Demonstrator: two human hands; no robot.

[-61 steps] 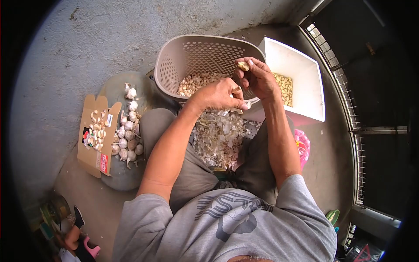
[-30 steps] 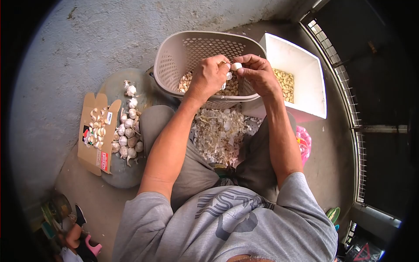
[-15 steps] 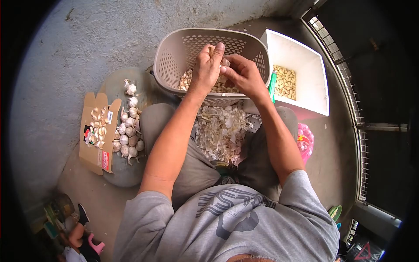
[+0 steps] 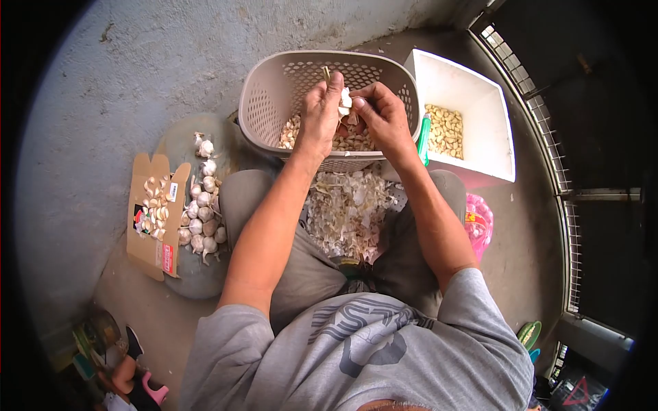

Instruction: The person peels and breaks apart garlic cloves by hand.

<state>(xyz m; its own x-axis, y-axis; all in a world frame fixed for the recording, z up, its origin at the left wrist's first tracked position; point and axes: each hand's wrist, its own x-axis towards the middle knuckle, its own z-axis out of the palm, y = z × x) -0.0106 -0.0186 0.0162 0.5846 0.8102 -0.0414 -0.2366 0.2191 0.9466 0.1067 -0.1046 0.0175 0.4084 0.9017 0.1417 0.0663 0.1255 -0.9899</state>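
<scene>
Above the basket, my left hand (image 4: 318,115) is wrapped round a garlic bulb (image 4: 345,101), its dry stem poking up past the thumb. White cloves show on the bulb's right side. My right hand (image 4: 388,122) pinches at that side with thumb and forefinger; whether it grips skin or a clove is too small to tell. Under both hands stands a grey-brown perforated basket (image 4: 266,103), with loose unpeeled garlic cloves (image 4: 354,142) in its bottom. Papery garlic skins (image 4: 346,212) lie heaped between my legs, in front of the basket.
At right, a white foam box (image 4: 488,133) holds peeled cloves (image 4: 445,130); a green-handled tool (image 4: 424,140) leans at its edge. Whole garlic bulbs (image 4: 204,212) and a cardboard piece (image 4: 140,236) with cloves sit on a round stool at left. A pink bag (image 4: 478,222) is beside my right knee.
My left hand has shifted slightly left and down, and the bulb's white cloves now show more. The right hand has moved slightly right, away from the left, still at the bulb.
</scene>
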